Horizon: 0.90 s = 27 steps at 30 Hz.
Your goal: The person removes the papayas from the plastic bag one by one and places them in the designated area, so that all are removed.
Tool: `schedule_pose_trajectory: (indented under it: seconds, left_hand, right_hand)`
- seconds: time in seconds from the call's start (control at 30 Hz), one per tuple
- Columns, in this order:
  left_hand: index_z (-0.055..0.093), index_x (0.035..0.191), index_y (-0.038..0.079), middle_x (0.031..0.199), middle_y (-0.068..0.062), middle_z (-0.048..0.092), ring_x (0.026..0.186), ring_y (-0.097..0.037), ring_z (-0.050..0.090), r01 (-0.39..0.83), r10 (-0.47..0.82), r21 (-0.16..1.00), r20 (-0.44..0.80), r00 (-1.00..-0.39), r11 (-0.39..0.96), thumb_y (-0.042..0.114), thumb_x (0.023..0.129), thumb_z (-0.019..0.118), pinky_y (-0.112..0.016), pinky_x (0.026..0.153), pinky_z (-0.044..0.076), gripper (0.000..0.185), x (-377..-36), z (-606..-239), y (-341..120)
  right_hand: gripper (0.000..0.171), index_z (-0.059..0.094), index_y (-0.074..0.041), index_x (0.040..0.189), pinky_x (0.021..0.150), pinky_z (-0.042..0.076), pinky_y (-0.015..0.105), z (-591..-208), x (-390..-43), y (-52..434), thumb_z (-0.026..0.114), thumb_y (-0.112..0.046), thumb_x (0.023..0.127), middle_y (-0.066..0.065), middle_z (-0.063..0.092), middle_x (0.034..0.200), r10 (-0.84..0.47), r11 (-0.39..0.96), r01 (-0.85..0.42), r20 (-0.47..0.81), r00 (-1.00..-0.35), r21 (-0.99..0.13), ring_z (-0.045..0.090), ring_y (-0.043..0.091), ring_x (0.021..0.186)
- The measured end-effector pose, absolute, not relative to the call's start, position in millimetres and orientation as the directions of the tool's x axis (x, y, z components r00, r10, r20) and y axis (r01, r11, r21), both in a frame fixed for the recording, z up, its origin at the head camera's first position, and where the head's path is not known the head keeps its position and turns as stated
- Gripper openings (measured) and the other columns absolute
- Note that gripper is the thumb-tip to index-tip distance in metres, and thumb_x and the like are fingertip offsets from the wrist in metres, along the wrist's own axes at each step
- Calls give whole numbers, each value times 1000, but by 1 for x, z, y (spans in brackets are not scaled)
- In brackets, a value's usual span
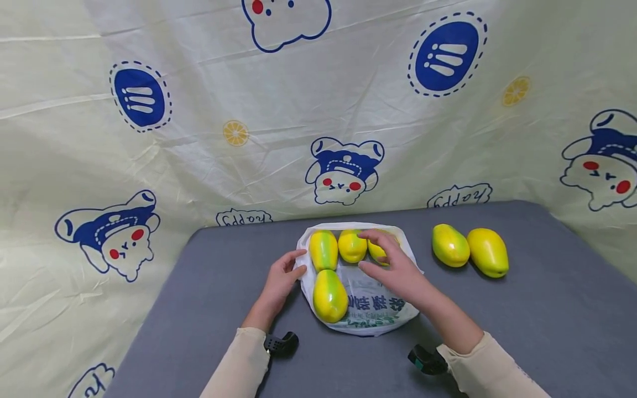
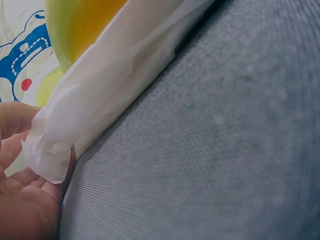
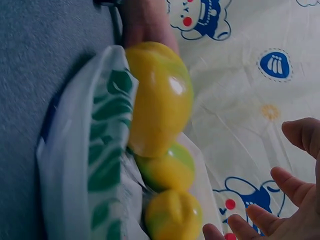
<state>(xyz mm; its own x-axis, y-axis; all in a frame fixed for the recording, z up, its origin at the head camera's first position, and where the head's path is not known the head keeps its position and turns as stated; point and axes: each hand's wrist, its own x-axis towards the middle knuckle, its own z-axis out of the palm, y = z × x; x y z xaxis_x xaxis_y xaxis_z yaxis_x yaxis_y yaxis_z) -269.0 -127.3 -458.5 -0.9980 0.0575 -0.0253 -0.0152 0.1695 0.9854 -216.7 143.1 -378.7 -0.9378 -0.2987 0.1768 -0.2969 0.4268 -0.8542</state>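
Head view: left fingers [image 1: 291,256] hold the bag [image 1: 365,284]; right fingers [image 1: 380,239] spread.

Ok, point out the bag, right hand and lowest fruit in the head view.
Bag [image 1: 374,303]: head view, printed side.
Right hand [image 1: 398,270]: head view, back of hand.
Lowest fruit [image 1: 330,297]: head view, middle of body.

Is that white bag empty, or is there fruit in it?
The white bag isn't empty: four yellow-green fruits show inside it.

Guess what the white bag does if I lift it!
The white bag is probably floppy, since it looks thin and creased. Four yellow-green fruits lie within its outline, so it may sag. Their rounded, glossy skins suggest they could roll.
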Motion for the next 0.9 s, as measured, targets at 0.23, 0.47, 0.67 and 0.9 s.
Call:
schedule_pose_trajectory:
  seconds: [0.23, 0.47, 0.67, 0.9]
  left_hand:
    - [60, 136, 11, 148, -13, 52, 138, -30, 48, 10, 54, 985, 1, -999, 171, 9, 97, 61, -49, 116, 39, 40, -269, -459, -128]
    - [60, 137, 11, 148, -13, 52, 138, -30, 48, 16, 59, 984, 6, -998, 179, 10, 97, 61, -48, 116, 39, 39, -268, -459, -128]
    - [60, 137, 12, 149, -12, 52, 138, -29, 48, 13, 65, 984, 1, -998, 176, 11, 97, 61, -48, 116, 40, 39, -269, -460, -129]
    - [60, 136, 12, 149, -11, 51, 140, -30, 46, 17, 67, 985, 6, -998, 171, 11, 97, 62, -49, 117, 37, 39, -270, -460, -129]
  right_hand:
    - [59, 40, -24, 149, 107, 45, 61, -392, -215, 119, 65, -29, 95, 10, 26, 162, -398, 446, -285, 97, -912, -848, 32, 40, 144]
    - [58, 44, -23, 149, 106, 45, 63, -407, -214, 108, 65, -35, 96, 11, 27, 160, -461, 445, -284, 54, -886, -849, 33, 40, 142]
    - [53, 50, -25, 144, 104, 47, 60, -414, -215, 102, 65, -40, 95, 14, 25, 162, -492, 462, -267, 6, -870, -845, 36, 40, 141]
    - [50, 51, -24, 141, 104, 48, 58, -420, -215, 98, 66, -38, 95, 14, 30, 158, -517, 443, -257, -10, -856, -859, 40, 37, 136]
